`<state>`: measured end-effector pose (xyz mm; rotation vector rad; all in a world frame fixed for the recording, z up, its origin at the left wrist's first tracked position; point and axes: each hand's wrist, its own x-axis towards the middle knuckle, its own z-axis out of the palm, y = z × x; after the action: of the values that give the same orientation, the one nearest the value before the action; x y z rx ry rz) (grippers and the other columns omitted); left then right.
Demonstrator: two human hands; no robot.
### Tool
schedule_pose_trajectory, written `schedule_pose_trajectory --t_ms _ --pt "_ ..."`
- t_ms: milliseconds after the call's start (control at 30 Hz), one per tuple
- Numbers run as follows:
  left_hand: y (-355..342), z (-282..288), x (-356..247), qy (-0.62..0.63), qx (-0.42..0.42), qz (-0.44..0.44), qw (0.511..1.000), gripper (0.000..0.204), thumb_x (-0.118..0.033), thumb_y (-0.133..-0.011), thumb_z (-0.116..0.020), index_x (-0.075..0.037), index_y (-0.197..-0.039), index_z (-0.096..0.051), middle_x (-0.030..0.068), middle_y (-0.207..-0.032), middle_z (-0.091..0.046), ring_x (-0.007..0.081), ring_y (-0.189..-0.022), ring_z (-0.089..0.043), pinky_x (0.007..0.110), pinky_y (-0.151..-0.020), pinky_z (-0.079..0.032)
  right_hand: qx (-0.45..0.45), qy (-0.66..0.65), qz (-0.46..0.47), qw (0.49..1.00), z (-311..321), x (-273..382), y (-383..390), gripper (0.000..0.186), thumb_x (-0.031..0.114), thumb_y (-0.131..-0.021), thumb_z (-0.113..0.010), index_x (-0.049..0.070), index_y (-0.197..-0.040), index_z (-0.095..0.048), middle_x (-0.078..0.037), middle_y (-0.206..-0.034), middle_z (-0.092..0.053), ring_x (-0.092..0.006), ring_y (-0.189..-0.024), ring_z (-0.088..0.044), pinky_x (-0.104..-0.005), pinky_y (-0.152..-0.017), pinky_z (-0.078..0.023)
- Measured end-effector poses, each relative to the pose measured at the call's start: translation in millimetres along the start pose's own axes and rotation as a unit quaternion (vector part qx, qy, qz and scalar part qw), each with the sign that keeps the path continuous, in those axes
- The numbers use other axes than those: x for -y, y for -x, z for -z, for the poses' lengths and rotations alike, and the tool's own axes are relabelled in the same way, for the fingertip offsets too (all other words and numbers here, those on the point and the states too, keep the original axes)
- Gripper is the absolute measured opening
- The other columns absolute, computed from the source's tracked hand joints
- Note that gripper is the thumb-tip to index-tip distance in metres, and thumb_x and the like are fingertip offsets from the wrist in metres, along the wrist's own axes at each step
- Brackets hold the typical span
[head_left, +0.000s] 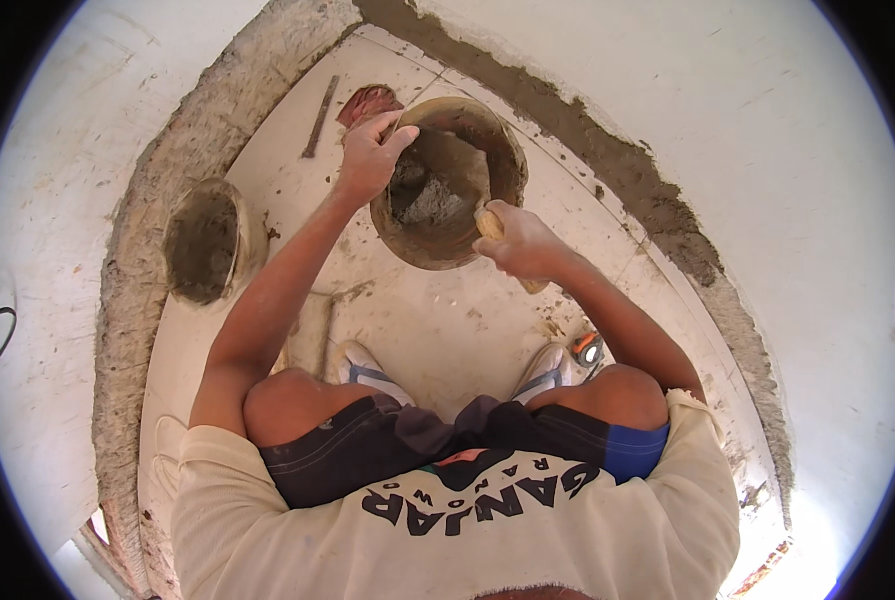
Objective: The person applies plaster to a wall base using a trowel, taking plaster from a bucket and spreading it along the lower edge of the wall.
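Observation:
A round mortar-stained bucket (pixel 437 252) stands on the floor in front of me, with grey wet mortar (pixel 435 203) inside. My left hand (pixel 370 158) is closed on its far-left rim, the thumb lying over the edge. My right hand (pixel 529 245) is wrapped round the wooden handle of a trowel (pixel 489 222) at the bucket's near-right side. The trowel's blade reaches into the bucket; mortar hides much of its outline.
A second mortar-smeared bucket (pixel 252 240) sits at the left. Beyond my left hand lie a metal bar (pixel 320 118) and a crumpled red bag (pixel 365 102). A tape measure (pixel 587 348) rests near my right foot. Rough strips (pixel 607 155) run along the walls' bases.

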<state>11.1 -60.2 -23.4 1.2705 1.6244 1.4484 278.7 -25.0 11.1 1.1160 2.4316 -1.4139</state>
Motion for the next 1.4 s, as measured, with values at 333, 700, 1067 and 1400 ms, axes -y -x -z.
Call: schedule_pose_trajectory --t_ms 333,700,1067,1400 --pt "6.2 -12.8 4.8 -0.059 -0.025 -0.020 0.998 0.033 -0.017 -0.092 -0.065 0.006 -0.114 -0.066 0.0115 -0.098 -0.072 0.0151 -0.088 -0.064 0.030 -0.083 -0.051 0.178 -0.121 -0.051 0.975 -30.9 9.0 4.0 0.037 0.024 -0.089 -0.061 -0.006 -0.111 -0.054 -0.016 -0.084 -0.064 -0.0226 -0.058 -0.066 -0.0378 -0.056 -0.055" --pt "2.8 -23.8 -28.5 -0.047 0.005 -0.005 0.999 0.028 -0.016 -0.092 -0.064 0.003 -0.112 -0.067 0.0066 -0.095 -0.071 0.0116 -0.086 -0.063 0.028 -0.082 -0.050 -0.044 0.269 0.004 0.962 0.6 -22.5 -19.6 0.034 0.015 -0.086 -0.056 0.003 -0.117 -0.053 -0.027 -0.092 -0.067 -0.0425 -0.091 -0.067 -0.0531 -0.081 -0.052" --pt "5.1 -9.3 -15.4 -0.042 0.002 0.048 0.998 0.029 -0.013 -0.094 -0.064 0.003 -0.118 -0.066 0.0040 -0.101 -0.069 0.0092 -0.090 -0.061 0.027 -0.084 -0.049 -0.057 0.117 0.001 0.991 33.8 -49.8 1.5 0.030 0.011 -0.084 -0.061 0.005 -0.113 -0.058 -0.020 -0.090 -0.068 -0.0327 -0.072 -0.069 -0.0419 -0.059 -0.056" --pt "11.4 -26.9 -25.3 -0.017 -0.002 0.015 1.000 0.022 -0.014 -0.092 -0.062 0.002 -0.107 -0.068 0.0036 -0.085 -0.070 0.0095 -0.079 -0.062 0.027 -0.077 -0.050 0.250 -0.362 -0.095 0.893 -21.7 -55.6 -18.7 0.031 0.014 -0.087 -0.064 0.009 -0.117 -0.058 -0.006 -0.078 -0.061 -0.0126 -0.057 -0.058 -0.0289 -0.045 -0.047"
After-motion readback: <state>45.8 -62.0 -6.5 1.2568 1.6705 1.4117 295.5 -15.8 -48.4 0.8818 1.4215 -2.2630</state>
